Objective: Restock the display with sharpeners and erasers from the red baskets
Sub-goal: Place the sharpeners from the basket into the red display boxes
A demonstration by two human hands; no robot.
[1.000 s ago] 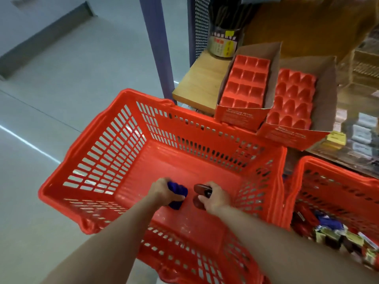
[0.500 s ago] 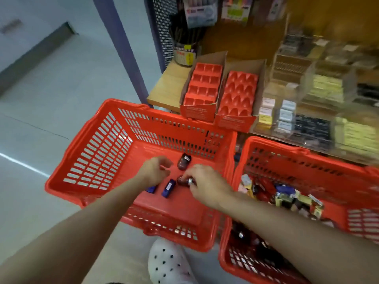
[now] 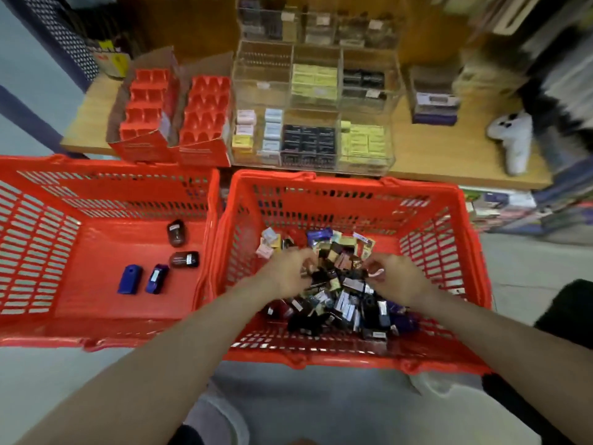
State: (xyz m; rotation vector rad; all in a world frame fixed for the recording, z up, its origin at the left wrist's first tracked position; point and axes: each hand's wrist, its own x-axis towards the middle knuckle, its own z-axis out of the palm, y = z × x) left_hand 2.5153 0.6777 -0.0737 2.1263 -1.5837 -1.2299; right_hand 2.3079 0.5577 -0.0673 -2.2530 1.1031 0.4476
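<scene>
Two red baskets stand side by side below a wooden shelf (image 3: 449, 155). The left basket (image 3: 106, 168) holds two blue sharpeners (image 3: 130, 279) and two dark red sharpeners (image 3: 184, 259) on its floor. A loose pile of erasers and sharpeners (image 3: 340, 284) fills the right basket (image 3: 346, 184). My left hand (image 3: 285, 276) and my right hand (image 3: 396, 279) are both down in that pile, fingers curled among the items. Blur hides whether either holds one. On the shelf, two red display trays (image 3: 147, 104) stand with their cells bare.
A clear acrylic organiser (image 3: 314, 123) with boxed erasers stands right of the trays. Further right on the shelf are a purple box (image 3: 434, 107) and a white toy (image 3: 513, 136). A perforated panel (image 3: 61, 30) rises at the back left. My shoe (image 3: 218, 419) is below the baskets.
Both hands let go of the sharpeners in the left basket and moved right into the right basket's pile. The view swung right with them.
</scene>
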